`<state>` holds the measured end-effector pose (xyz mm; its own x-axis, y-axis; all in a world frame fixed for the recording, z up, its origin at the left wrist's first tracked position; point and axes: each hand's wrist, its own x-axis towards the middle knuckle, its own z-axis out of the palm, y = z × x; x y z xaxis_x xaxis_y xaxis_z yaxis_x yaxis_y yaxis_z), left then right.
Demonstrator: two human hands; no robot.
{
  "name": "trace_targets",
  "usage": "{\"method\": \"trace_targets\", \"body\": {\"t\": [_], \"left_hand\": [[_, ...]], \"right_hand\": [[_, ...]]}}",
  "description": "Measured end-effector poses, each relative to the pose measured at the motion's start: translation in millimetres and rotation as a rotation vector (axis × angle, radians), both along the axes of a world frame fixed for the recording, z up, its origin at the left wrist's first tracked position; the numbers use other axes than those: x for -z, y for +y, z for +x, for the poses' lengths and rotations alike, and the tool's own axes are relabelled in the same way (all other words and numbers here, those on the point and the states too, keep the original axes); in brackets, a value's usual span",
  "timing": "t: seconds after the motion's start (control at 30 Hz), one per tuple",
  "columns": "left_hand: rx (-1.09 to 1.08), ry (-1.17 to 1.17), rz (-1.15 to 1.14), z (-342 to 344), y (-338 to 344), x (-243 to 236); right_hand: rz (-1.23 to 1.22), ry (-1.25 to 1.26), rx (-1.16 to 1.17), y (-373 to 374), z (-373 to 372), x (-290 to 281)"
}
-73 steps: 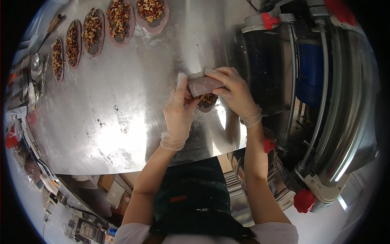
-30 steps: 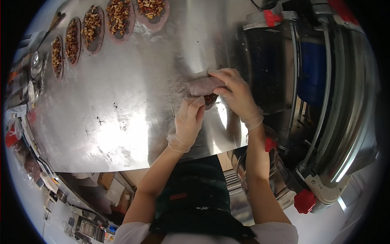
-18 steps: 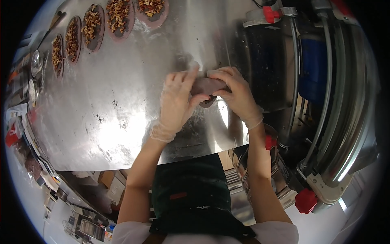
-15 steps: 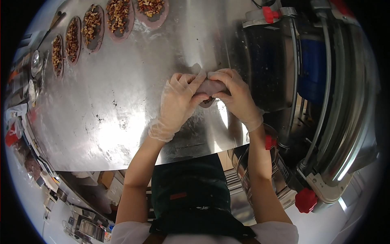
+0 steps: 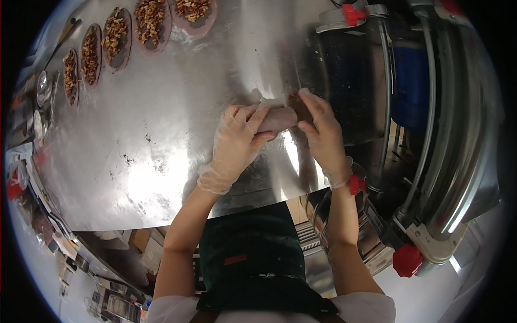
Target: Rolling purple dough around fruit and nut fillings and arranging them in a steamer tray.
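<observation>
A purplish-grey dough roll (image 5: 280,119) lies on the steel table (image 5: 177,124) in front of me. My left hand (image 5: 233,137), in a clear plastic glove, closes round its left end with the thumb on the near side. Just off the roll's right end, my gloved right hand (image 5: 326,132) is open, fingers stretched and thumb apart. The roll's outside looks smooth; whatever it encloses is hidden. At the far left several flat dough ovals (image 5: 128,52) lie in a row, topped with chopped nuts (image 5: 149,22) and dark reddish bits.
A machine with curved metal rails (image 5: 428,107) and a red knob (image 5: 407,260) stands to the right. Behind the rails is a blue barrel (image 5: 409,83). Metal bowls (image 5: 44,89) and a wooden-handled tool (image 5: 69,28) sit at the left edge.
My right hand has let go of the dough, opened and moved right. The roll's right end now shows rounded, and the dark filling seen below it before is out of sight.
</observation>
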<state>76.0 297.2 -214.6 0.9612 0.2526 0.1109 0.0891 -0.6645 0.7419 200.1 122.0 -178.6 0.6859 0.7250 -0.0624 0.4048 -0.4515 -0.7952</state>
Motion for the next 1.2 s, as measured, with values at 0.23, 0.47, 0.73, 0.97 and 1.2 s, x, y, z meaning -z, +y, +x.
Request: {"method": "trace_targets", "body": {"t": [0.23, 0.47, 0.73, 0.97, 1.2], "left_hand": [[-0.013, 0.059, -0.075, 2.7, 3.1, 1.6], [-0.030, 0.023, -0.085, 3.2, 7.7, 1.9], [-0.046, -0.015, -0.095, 6.2, 6.2, 0.9], [-0.063, -0.026, -0.102, 6.2, 4.7, 0.3], [-0.053, -0.018, -0.083, 3.4, 3.5, 4.5]], "right_hand": [[-0.069, -0.084, 0.125, 3.6, -6.7, 21.0], [-0.107, -0.180, 0.254, -3.6, -33.7, 31.2], [0.220, 0.582, 0.735, 12.4, -68.1, 30.7], [0.246, 0.434, 0.863, 34.2, -84.8, 43.7], [0.070, 0.084, 0.635, 15.9, -72.6, 38.1]]}}
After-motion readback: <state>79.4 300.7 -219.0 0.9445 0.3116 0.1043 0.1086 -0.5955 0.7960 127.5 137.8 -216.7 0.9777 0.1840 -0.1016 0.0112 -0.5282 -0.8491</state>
